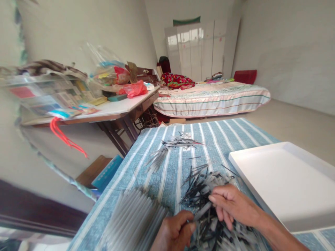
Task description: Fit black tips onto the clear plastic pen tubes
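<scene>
A short grey strip, perhaps plastic, spans the gap between my hands. My left hand is closed, thumb and forefinger pinching its near end. My right hand pinches the far end, with the other fingers curled below. Under and around both hands spreads a loose pile of black and grey thin pieces. To the left of my left hand lies a neat row of long grey tubes, blurred at the edges. What the pieces are exactly cannot be made out.
A white shallow tray is at the right on the blue striped cloth. Farther back lie small bundles of grey and black pieces. A cluttered side table stands left, and a bed is behind.
</scene>
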`<state>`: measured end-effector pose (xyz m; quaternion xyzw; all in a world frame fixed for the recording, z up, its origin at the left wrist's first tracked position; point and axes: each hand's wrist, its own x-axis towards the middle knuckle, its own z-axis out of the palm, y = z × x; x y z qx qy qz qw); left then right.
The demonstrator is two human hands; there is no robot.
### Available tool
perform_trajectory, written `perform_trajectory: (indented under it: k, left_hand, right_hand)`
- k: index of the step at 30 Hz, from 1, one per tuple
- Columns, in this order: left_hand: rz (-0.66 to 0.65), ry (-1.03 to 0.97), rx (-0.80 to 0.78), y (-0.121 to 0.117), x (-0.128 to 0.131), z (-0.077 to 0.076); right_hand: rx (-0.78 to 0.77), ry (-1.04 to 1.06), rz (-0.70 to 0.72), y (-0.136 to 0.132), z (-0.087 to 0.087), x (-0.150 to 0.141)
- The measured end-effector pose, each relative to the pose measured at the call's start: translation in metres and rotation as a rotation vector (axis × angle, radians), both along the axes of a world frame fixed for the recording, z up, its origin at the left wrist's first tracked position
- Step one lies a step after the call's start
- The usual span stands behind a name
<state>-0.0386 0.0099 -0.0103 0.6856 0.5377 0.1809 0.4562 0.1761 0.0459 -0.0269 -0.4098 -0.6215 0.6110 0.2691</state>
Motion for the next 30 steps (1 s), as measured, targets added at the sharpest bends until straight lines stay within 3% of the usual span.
perform_trajectory:
  k: [6,12,20,30]
  left_hand:
    - [0.021,0.027,-0.008,-0.001,0.002,0.0]
    - [0.027,0.009,0.004,0.0,0.002,-0.004]
    - [0.05,0.001,0.017,-0.004,0.006,0.011]
    - [0.032,0.018,0.015,-0.002,0.006,0.01]
  right_hand:
    - [-0.067,0.096,0.035,0.0,0.003,0.0]
    - [-0.037,-0.023,0.013,-0.001,-0.001,-0.002]
    - [-0.063,-0.024,-0.001,0.001,-0.002,-0.002]
    - [-0.08,0.018,-0.008,0.003,-0.002,0.0]
